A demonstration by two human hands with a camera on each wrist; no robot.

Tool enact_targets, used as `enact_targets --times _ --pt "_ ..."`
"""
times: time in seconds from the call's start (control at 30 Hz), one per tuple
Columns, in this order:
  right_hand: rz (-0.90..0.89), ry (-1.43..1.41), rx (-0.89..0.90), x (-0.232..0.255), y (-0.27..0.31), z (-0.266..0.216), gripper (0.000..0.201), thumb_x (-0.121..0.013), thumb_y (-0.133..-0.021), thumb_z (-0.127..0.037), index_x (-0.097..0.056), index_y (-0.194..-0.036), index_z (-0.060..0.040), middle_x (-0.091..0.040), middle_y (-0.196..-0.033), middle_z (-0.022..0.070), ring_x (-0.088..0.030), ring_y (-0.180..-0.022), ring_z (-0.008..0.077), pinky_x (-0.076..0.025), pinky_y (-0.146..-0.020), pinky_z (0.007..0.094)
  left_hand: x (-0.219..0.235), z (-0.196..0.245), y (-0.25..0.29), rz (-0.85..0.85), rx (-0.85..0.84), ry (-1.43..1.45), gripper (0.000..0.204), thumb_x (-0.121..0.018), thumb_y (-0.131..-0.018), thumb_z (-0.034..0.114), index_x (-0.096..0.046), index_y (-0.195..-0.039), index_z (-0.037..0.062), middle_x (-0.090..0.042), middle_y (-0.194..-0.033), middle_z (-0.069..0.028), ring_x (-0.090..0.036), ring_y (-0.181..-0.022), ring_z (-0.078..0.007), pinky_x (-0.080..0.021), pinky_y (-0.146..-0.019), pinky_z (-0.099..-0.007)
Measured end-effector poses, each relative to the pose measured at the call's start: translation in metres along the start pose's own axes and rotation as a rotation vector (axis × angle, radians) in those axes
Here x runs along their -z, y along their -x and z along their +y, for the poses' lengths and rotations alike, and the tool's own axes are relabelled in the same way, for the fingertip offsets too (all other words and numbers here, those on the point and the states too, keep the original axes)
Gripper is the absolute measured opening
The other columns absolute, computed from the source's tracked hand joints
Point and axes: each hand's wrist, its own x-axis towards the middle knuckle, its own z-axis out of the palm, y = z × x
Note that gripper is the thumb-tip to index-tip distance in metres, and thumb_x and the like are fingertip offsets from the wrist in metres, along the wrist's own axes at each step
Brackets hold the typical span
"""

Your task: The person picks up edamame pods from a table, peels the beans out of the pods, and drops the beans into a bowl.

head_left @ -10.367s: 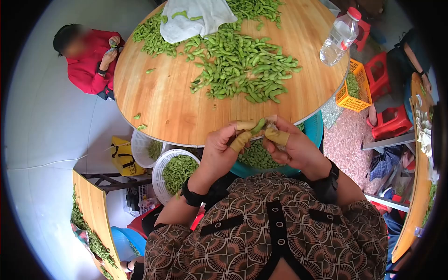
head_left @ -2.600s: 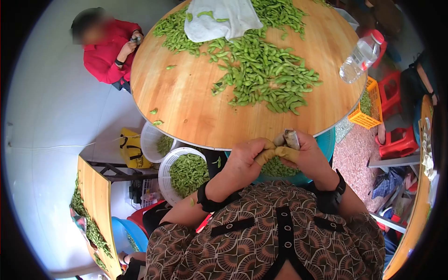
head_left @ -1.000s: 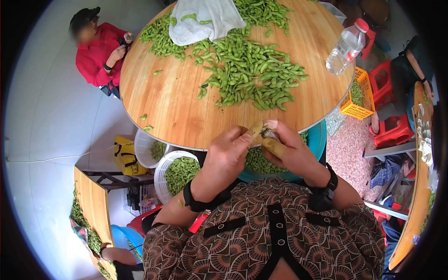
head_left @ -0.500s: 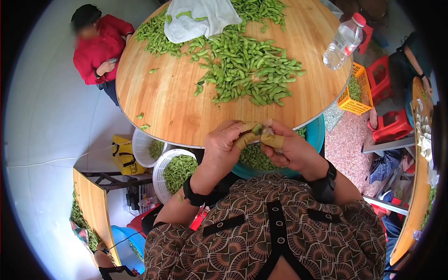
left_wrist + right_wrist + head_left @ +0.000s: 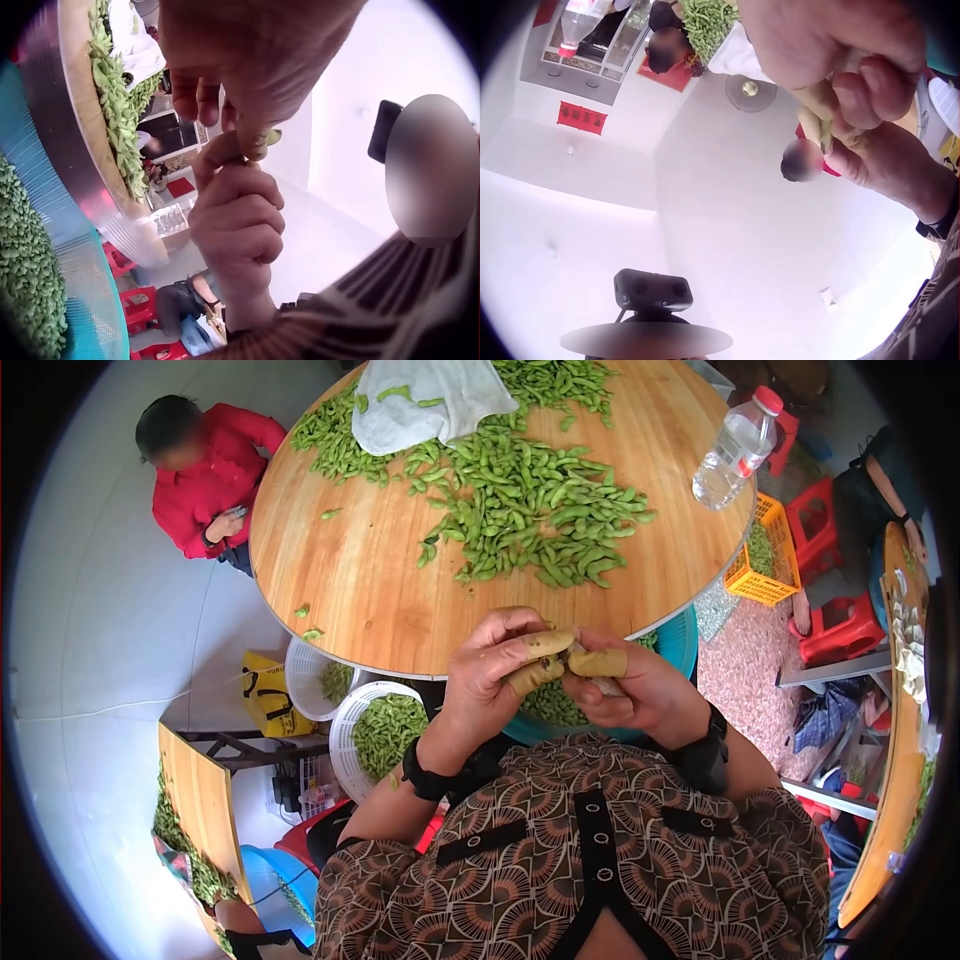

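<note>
In front of the chest, just past the table's near edge, both hands meet fingertip to fingertip. My left hand (image 5: 490,665), with yellowish covers on thumb and forefinger, pinches an edamame pod (image 5: 826,136). Only a bit of its green shows between the fingers in the wrist views. My right hand (image 5: 640,685) has its covered thumb pointing at the left fingertips and its other fingers curled. It holds a small silvery metal piece, now mostly hidden by the fingers. A heap of edamame pods (image 5: 545,510) covers part of the round wooden table (image 5: 360,580) ahead.
Under the hands stands a teal basin (image 5: 683,645) of small green pieces. White baskets (image 5: 345,735) of pods are at lower left. A white cloth (image 5: 430,410) and a water bottle (image 5: 735,455) rest on the table. A person in red (image 5: 215,480) stands at left.
Between half a second ago and now the left thumb has stretched forward over the pod, which was visible and is now covered. The person in red has lowered their head.
</note>
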Motion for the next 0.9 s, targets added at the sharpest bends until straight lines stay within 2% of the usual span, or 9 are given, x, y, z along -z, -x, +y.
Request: enact_targets --times 0.13,0.27,0.37,0.43,0.67,0.77,0.83,0.87,0.9 --pt "0.199 0.144 -0.037 -0.015 0.005 -0.002 0.023 -0.049 -0.097 -0.018 -0.048 -0.119 -0.0108 -0.053 -0.070 0.0036 -0.031 -0.039 0.0045 -0.023 -0.035 0.0203 0.008 0.009 -0.006 -0.014 0.054 -0.028 0.025 -0.066 -0.085 0.004 -0.067 -0.109 0.0027 -0.062 -0.092 -0.0103 -0.063 -0.088 -0.0241 -0.052 -0.075 -0.0298" --pt "0.309 0.434 0.152 -0.027 0.006 0.003 0.025 -0.047 -0.099 -0.017 -0.047 -0.123 -0.0102 -0.054 -0.071 0.0017 -0.036 -0.045 0.0047 -0.028 -0.040 0.0201 0.011 0.007 -0.004 -0.121 0.201 -0.149 0.025 -0.054 -0.092 0.000 -0.063 -0.115 -0.0001 -0.064 -0.094 -0.0127 -0.064 -0.083 -0.0241 -0.051 -0.072 -0.0294" --pt "0.341 0.570 0.223 -0.029 0.004 0.004 0.027 -0.046 -0.099 -0.017 -0.046 -0.125 -0.0097 -0.053 -0.071 0.0005 -0.040 -0.049 0.0047 -0.031 -0.043 0.0195 0.002 0.008 -0.004 -0.100 0.200 0.046 0.026 -0.052 -0.092 -0.002 -0.061 -0.117 -0.0019 -0.064 -0.092 -0.0124 -0.065 -0.082 -0.0216 -0.051 -0.073 -0.0278" --pt "0.348 0.600 0.231 -0.028 0.004 0.003 0.027 -0.046 -0.099 -0.016 -0.046 -0.125 -0.0093 -0.053 -0.071 0.0001 -0.042 -0.051 0.0046 -0.032 -0.045 0.0193 0.001 0.015 -0.004 -0.053 0.359 0.190 0.027 -0.051 -0.092 -0.005 -0.059 -0.118 -0.0038 -0.065 -0.090 -0.0122 -0.066 -0.082 -0.0194 -0.052 -0.075 -0.0259" --pt "0.384 0.715 0.262 -0.028 0.003 0.004 0.025 -0.046 -0.098 -0.013 -0.048 -0.122 -0.0083 -0.053 -0.070 -0.0003 -0.042 -0.051 0.0047 -0.032 -0.045 0.0199 0.002 0.005 -0.001 -0.059 0.252 0.052 0.023 -0.056 -0.088 -0.007 -0.062 -0.110 -0.0032 -0.066 -0.092 -0.0144 -0.067 -0.083 -0.0222 -0.053 -0.074 -0.0273" --pt "0.379 0.805 0.247 -0.031 0.003 0.001 0.024 -0.045 -0.098 -0.011 -0.050 -0.121 -0.0080 -0.052 -0.069 -0.0003 -0.041 -0.050 0.0049 -0.032 -0.044 0.0201 0.016 0.007 0.002 -0.109 0.168 -0.106 0.019 -0.056 -0.092 0.001 -0.064 -0.110 -0.0009 -0.067 -0.093 -0.0093 -0.063 -0.081 -0.0167 -0.049 -0.070 -0.0262" --pt "0.349 0.833 0.214 -0.032 0.007 -0.001 0.024 -0.045 -0.097 -0.011 -0.051 -0.120 -0.0079 -0.052 -0.069 -0.0003 -0.041 -0.050 0.0049 -0.031 -0.044 0.0202 0.043 0.021 -0.001 -0.277 0.228 -0.260 0.024 -0.062 -0.085 0.002 -0.066 -0.109 0.0034 -0.066 -0.090 -0.0166 -0.065 -0.079 -0.0323 -0.051 -0.069 -0.0344" --pt "0.379 0.778 0.186 -0.031 0.010 -0.001 0.023 -0.045 -0.097 -0.011 -0.051 -0.120 -0.0080 -0.052 -0.068 -0.0002 -0.040 -0.049 0.0049 -0.031 -0.044 0.0201 0.072 0.024 -0.001 -0.542 0.323 -0.348 0.021 -0.062 -0.087 0.008 -0.067 -0.106 0.0036 -0.067 -0.090 -0.0175 -0.065 -0.081 -0.0325 -0.052 -0.072 -0.0372" --pt "0.410 0.723 0.159 -0.030 0.012 -0.002 0.023 -0.045 -0.098 -0.011 -0.051 -0.120 -0.0080 -0.052 -0.068 -0.0002 -0.040 -0.049 0.0049 -0.031 -0.044 0.0200 0.097 0.025 0.001 -0.642 0.528 -0.320 0.020 -0.062 -0.086 0.010 -0.067 -0.105 0.0033 -0.067 -0.090 -0.0184 -0.065 -0.083 -0.0338 -0.052 -0.073 -0.0381"
